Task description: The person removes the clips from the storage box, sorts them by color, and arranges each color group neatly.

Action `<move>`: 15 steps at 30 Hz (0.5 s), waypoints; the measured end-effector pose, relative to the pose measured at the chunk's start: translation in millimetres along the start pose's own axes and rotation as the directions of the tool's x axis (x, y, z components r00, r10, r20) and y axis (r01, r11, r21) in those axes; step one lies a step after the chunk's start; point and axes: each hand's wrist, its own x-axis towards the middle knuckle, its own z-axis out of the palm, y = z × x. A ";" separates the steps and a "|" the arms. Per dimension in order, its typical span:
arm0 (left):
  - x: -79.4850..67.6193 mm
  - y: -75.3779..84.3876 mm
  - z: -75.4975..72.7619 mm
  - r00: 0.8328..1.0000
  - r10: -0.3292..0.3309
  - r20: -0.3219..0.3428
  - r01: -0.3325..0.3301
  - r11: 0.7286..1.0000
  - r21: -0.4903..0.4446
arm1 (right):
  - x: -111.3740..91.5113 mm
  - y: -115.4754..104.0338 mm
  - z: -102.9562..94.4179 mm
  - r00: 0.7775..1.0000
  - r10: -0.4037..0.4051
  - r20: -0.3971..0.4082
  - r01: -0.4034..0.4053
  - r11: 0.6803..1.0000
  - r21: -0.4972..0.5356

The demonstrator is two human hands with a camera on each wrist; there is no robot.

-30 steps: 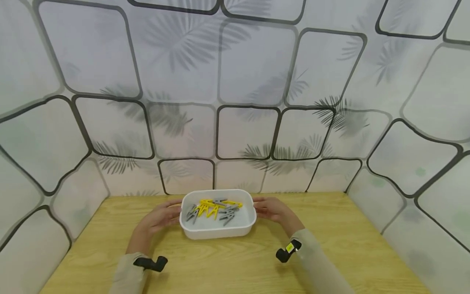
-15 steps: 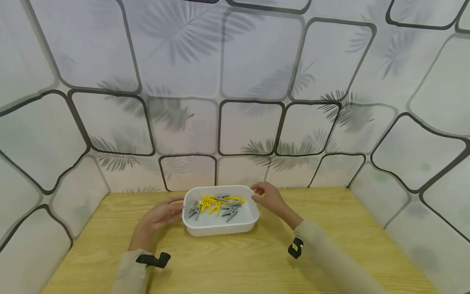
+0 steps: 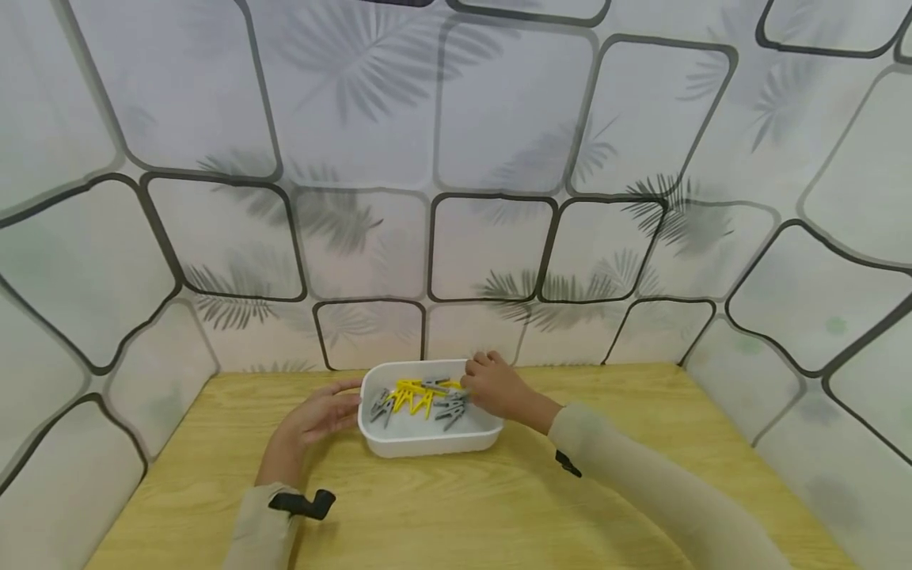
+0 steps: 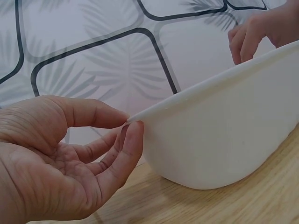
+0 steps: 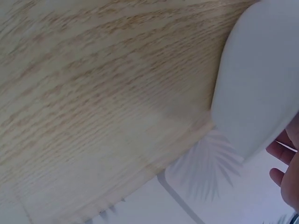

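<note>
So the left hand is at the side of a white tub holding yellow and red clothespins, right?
Not red: the head view shows gray clothespins with the yellow clothespins. The left hand is indeed at the side of the white tub.

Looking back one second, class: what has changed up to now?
The right grip came off the right side of the white tub and moved inward over its right end, near the clothespins. The left grip stays at the tub's left end; tub and clothespins look unmoved.

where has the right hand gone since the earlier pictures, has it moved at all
Yes. Judged against the patterned wall in the head view, the right hand has moved left, from outside the white tub to over its right end.
</note>
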 end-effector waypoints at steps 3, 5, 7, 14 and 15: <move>-0.6 -0.7 0.5 1.000 -0.001 -0.002 0.001 1.000 0.005 | 1.0 -2.8 5.9 1.000 -0.018 0.002 0.018 0.998 -0.068; -1.2 -0.9 0.8 1.000 0.002 -0.006 -0.002 1.000 0.006 | 2.4 -4.0 7.5 1.000 -0.001 0.019 0.002 0.997 -0.080; -1.4 -1.2 1.1 1.000 0.004 -0.008 -0.004 1.000 0.003 | 3.8 -5.2 7.7 0.999 0.023 0.049 -0.019 0.997 -0.081; -2.3 -2.0 2.9 1.000 0.010 0.003 -0.010 1.000 -0.002 | 8.4 -9.2 7.3 0.990 0.076 0.121 -0.064 0.993 -0.097; -2.1 -2.0 2.8 1.000 0.008 0.002 -0.008 1.000 -0.001 | 8.4 -9.4 7.0 0.989 0.077 0.124 -0.065 0.993 -0.096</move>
